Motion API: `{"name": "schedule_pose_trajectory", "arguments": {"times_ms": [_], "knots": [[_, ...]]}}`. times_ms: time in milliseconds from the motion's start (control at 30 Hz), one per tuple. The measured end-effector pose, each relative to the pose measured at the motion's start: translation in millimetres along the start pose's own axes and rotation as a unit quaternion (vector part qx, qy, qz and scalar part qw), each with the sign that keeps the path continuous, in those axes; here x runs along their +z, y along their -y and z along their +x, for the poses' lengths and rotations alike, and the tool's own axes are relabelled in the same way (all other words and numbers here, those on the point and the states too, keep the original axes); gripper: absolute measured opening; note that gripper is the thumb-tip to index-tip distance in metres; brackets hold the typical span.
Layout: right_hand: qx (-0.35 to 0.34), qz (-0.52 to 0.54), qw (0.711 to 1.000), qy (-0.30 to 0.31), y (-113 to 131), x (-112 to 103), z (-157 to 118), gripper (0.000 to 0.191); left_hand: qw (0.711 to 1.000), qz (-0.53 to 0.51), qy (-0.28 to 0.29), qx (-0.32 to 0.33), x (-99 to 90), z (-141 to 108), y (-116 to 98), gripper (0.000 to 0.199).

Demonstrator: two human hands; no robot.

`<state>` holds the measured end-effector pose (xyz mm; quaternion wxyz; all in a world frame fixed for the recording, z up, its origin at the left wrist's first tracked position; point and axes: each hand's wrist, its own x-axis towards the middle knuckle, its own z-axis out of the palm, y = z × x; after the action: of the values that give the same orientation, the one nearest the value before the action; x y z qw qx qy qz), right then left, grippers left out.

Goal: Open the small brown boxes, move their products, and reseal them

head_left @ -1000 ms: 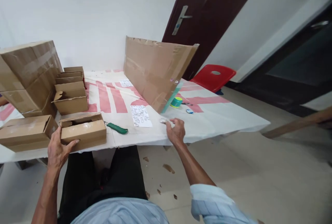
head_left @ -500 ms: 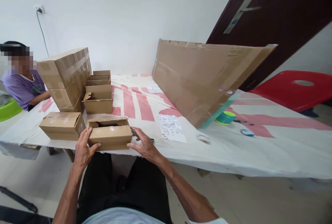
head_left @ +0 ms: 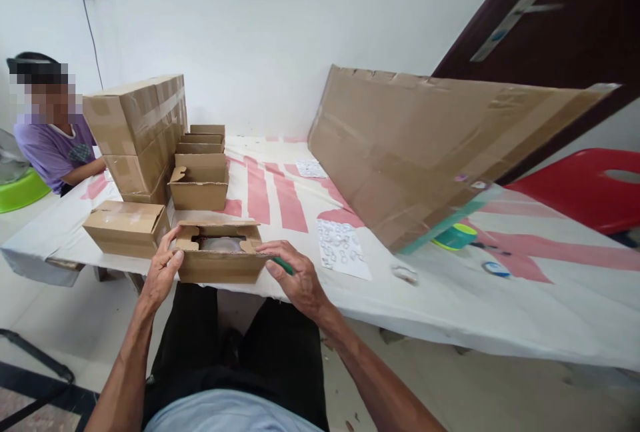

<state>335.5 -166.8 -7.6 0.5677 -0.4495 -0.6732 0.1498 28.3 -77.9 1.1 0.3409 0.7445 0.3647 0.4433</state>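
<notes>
An open cardboard box (head_left: 217,268) stands at the table's front edge, its long flap raised and its short end flaps folded inward. Inside shows something pale and rounded, its kind unclear (head_left: 220,244). My left hand (head_left: 163,269) grips the left end, thumb on the front and fingers at the side. My right hand (head_left: 295,279) lies against the right end with its fingertips at the rim. A slim green object (head_left: 283,265), mostly covered, is held between its thumb and fingers. Left of the box sits a closed carton (head_left: 125,229).
Several open boxes (head_left: 200,195) line up behind, beside stacked taped cartons (head_left: 135,132). A large cardboard sheet (head_left: 430,152) leans on the right. Papers (head_left: 343,249), a teal tape roll (head_left: 456,237) and a blue roll (head_left: 496,269) lie rightward. Another person (head_left: 57,149) sits far left.
The box's top front flap has opened, so its inside now shows. My right hand has shifted along the right end, and the view has turned slightly left.
</notes>
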Motion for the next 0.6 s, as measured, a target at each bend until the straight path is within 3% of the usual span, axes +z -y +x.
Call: {"name": "schedule_pose_trajectory", "arguments": {"times_ms": [133,233,333,467,600], "knots": [[-0.032,-0.019,0.999,0.034,9,-10,6,0.037,0.999,-0.036,0.014,-0.018,-3.8,-6,-5,0.064],[-0.061,-0.041,0.996,0.054,14,-13,9,0.033,0.998,-0.062,0.027,-0.017,-6.2,-11,-3,0.07],[-0.087,-0.052,0.991,0.087,18,-13,6,0.028,0.996,-0.076,0.054,-0.011,-9.5,-16,1,0.064],[-0.059,-0.061,0.984,0.154,27,-14,3,0.032,0.993,-0.032,0.108,-0.021,-14.8,-21,-1,0.04],[-0.01,-0.083,0.975,0.205,40,-11,18,0.029,0.991,0.024,0.131,-0.017,-17.1,-23,-5,0.04]]}}
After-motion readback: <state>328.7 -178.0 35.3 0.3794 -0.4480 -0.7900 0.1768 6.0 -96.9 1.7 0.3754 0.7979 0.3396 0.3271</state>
